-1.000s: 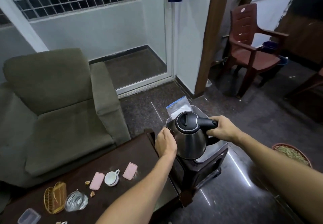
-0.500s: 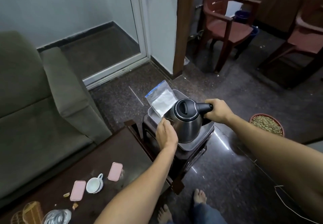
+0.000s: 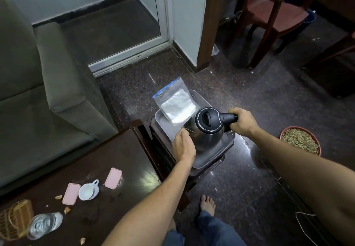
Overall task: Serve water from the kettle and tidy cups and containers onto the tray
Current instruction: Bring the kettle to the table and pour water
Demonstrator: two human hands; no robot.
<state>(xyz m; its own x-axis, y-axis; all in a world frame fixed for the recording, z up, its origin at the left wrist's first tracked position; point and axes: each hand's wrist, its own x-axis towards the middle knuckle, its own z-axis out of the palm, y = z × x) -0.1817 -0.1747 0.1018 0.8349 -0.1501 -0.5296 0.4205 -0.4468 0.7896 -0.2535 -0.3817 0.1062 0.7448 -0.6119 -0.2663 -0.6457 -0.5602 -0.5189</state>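
A steel kettle (image 3: 206,136) with a black lid stands on a grey tray (image 3: 205,162) on a small dark stool. My right hand (image 3: 243,121) grips the kettle's black handle. My left hand (image 3: 183,145) rests against the kettle's side just below the spout, its fingers fairly straight. A white cup (image 3: 87,190) lies tipped on the dark table (image 3: 119,155) at lower left, between two pink lids (image 3: 71,193) (image 3: 113,178). A clear glass container (image 3: 45,224) lies near the table's front.
A zip bag (image 3: 174,105) of white powder leans in the tray behind the kettle. A wicker basket (image 3: 14,218) sits at the table's left edge. A bowl of grains (image 3: 299,140) stands on the floor at right. A green sofa (image 3: 38,92) and a brown chair (image 3: 269,11) flank the area.
My view has tilted down and drawn closer. Both hands stay on the kettle, which remains over the tray.
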